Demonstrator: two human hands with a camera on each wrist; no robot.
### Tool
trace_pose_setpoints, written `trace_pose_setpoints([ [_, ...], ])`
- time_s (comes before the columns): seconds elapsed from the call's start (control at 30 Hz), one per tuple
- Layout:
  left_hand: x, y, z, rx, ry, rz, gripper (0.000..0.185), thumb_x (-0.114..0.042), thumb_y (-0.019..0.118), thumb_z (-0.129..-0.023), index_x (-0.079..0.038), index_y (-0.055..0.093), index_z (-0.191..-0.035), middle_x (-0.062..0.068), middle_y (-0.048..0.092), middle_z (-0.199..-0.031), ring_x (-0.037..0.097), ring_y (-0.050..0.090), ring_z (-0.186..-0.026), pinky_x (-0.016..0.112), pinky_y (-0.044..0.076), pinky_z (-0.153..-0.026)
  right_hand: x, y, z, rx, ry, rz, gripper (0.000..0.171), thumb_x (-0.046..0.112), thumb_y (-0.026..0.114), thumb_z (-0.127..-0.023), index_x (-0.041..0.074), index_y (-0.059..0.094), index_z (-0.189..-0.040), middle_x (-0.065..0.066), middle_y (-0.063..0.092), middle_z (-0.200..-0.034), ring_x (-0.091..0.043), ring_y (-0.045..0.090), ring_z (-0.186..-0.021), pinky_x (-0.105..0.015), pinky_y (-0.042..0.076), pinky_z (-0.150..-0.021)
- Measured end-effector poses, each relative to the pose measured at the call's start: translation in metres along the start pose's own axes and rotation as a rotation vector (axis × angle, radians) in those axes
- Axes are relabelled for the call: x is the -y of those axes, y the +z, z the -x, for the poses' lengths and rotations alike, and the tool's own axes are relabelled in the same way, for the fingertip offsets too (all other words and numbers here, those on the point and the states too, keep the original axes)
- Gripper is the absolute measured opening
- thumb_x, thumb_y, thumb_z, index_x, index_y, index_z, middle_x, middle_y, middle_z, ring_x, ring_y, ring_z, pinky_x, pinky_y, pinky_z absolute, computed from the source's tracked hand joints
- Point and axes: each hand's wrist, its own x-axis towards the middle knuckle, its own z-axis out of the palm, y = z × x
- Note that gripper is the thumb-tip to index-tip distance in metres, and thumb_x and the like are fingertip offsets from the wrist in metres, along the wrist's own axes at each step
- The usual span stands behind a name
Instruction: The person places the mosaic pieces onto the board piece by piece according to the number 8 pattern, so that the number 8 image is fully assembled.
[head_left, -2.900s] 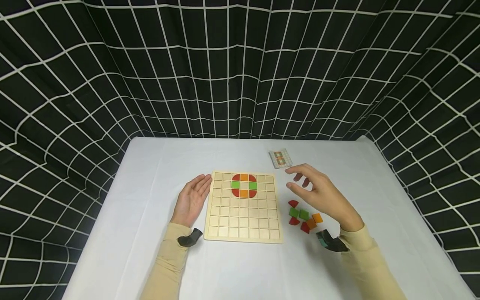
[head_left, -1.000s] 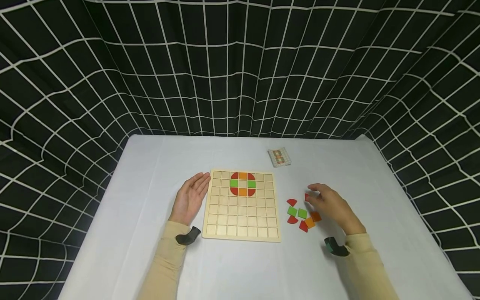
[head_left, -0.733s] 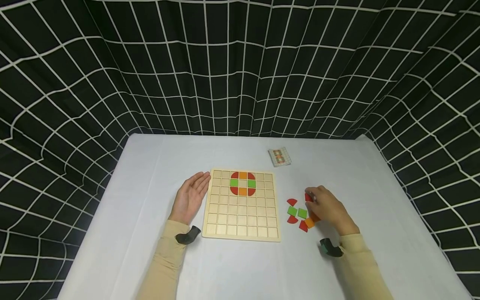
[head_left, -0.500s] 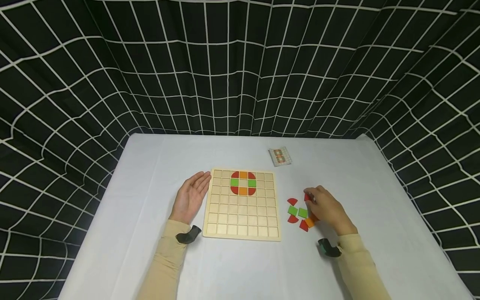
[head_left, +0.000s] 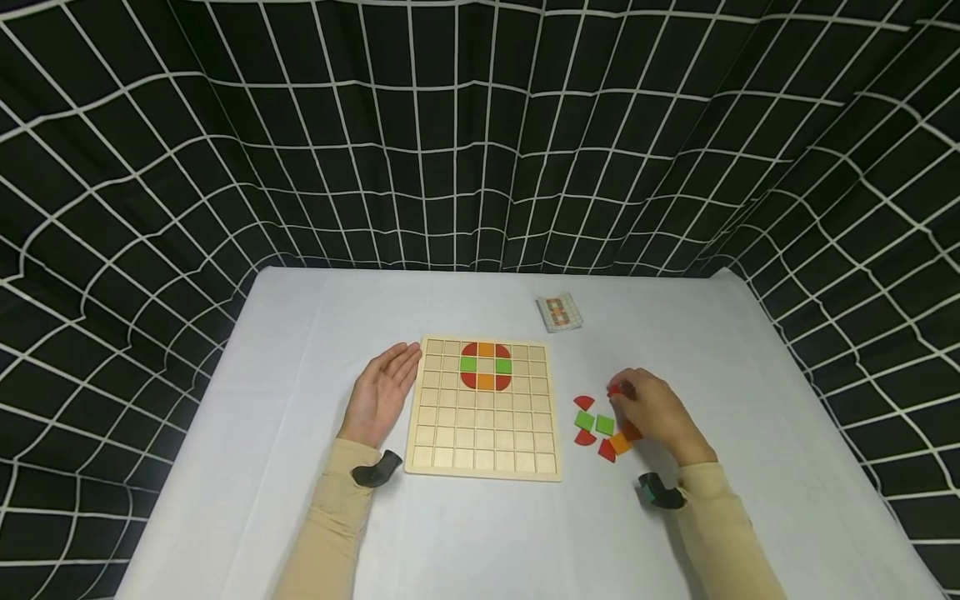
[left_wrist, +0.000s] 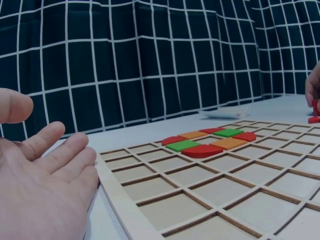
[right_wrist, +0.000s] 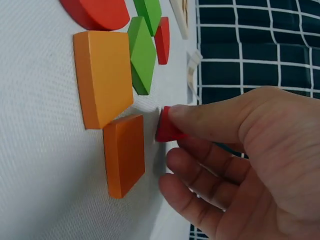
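Note:
A wooden grid board [head_left: 483, 433] lies on the white table. Near its far edge sits a ring of red, orange and green pieces [head_left: 486, 367], also seen in the left wrist view [left_wrist: 210, 142]. My left hand [head_left: 400, 367] rests open and flat against the board's left edge [left_wrist: 107, 172]. Right of the board lie several loose pieces: green squares [head_left: 595, 422], orange squares [right_wrist: 102, 77] and red quarter-rounds [head_left: 584, 402]. My right hand [head_left: 621, 393] is among them, its thumb and fingers pinching a red piece [right_wrist: 166, 126] at the far side of the cluster.
A small pattern card [head_left: 559, 313] lies beyond the board's far right corner. Black curtain with a white grid [head_left: 480, 150] encloses the table on three sides. Bare white tabletop [head_left: 480, 533] extends in front of the board.
My right hand came down from near the card to the loose pieces and closed its thumb and fingers on a red piece. The left hand and board have not moved.

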Motion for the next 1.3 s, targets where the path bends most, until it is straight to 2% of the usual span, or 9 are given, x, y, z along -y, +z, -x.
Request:
trace_pose_setpoints([
  [0.2,0.000,0.001,0.000,0.003,0.001,-0.001,0.054,-0.028,0.028,-0.113,0.004,0.016,-0.155,0.019,0.023,-0.165,0.027,0.024,-0.156,0.031,0.022,-0.132,0.001,-0.004,0.001,-0.067,-0.010,-0.080,0.020,0.013,0.064,-0.100,0.003,0.068,-0.117,-0.015,0.069,-0.108,-0.029,0.060,-0.097,-0.046,0.062,-0.088],
  [0.33,0.000,0.001,0.000,0.001,-0.002,0.001,0.054,-0.028,0.028,-0.113,0.004,0.015,-0.156,0.018,0.023,-0.166,0.027,0.023,-0.157,0.031,0.022,-0.132,0.007,-0.010,0.002,-0.090,-0.019,-0.128,0.024,0.015,0.060,-0.102,0.004,0.067,-0.122,-0.015,0.069,-0.110,-0.030,0.059,-0.099,-0.034,0.059,-0.079],
  [0.43,0.000,0.001,0.001,-0.003,-0.003,0.002,0.054,-0.028,0.028,-0.113,0.004,0.015,-0.156,0.018,0.022,-0.166,0.027,0.023,-0.157,0.031,0.021,-0.132,0.012,-0.015,0.003,-0.113,-0.029,-0.157,0.025,0.016,0.058,-0.103,0.005,0.067,-0.123,-0.014,0.070,-0.110,-0.030,0.059,-0.101,-0.030,0.054,-0.078],
  [0.67,0.000,0.001,0.000,-0.008,-0.002,0.003,0.055,-0.027,0.028,-0.113,0.005,0.015,-0.156,0.020,0.021,-0.167,0.029,0.023,-0.157,0.032,0.020,-0.133,0.028,-0.023,0.001,-0.166,-0.088,-0.215,0.028,0.024,0.059,-0.104,0.005,0.068,-0.122,-0.010,0.076,-0.109,-0.028,0.062,-0.102,-0.036,0.053,-0.087],
  [0.87,0.000,0.001,0.000,-0.020,-0.006,0.015,0.056,-0.027,0.028,-0.113,0.005,0.013,-0.156,0.020,0.020,-0.167,0.029,0.022,-0.157,0.032,0.020,-0.133,0.044,-0.027,-0.001,-0.165,-0.106,-0.248,0.033,0.031,0.061,-0.103,0.007,0.069,-0.124,-0.010,0.076,-0.108,-0.025,0.062,-0.102,-0.036,0.054,-0.090],
  [1.13,0.000,0.002,0.001,-0.035,-0.015,0.026,0.055,-0.027,0.028,-0.113,0.004,0.014,-0.156,0.019,0.024,-0.166,0.027,0.024,-0.156,0.031,0.023,-0.132,0.059,-0.029,-0.004,-0.166,-0.162,-0.269,0.032,0.030,0.062,-0.102,0.009,0.069,-0.124,-0.008,0.075,-0.111,-0.023,0.063,-0.101,-0.025,0.054,-0.085],
  [1.3,0.000,0.002,0.001,-0.033,-0.010,0.037,0.055,-0.027,0.028,-0.113,0.005,0.014,-0.156,0.020,0.024,-0.165,0.028,0.024,-0.156,0.031,0.023,-0.132,0.069,-0.027,-0.006,-0.144,-0.196,-0.290,0.028,0.027,0.062,-0.102,0.010,0.070,-0.123,-0.007,0.074,-0.113,-0.021,0.064,-0.100,-0.025,0.054,-0.084],
])
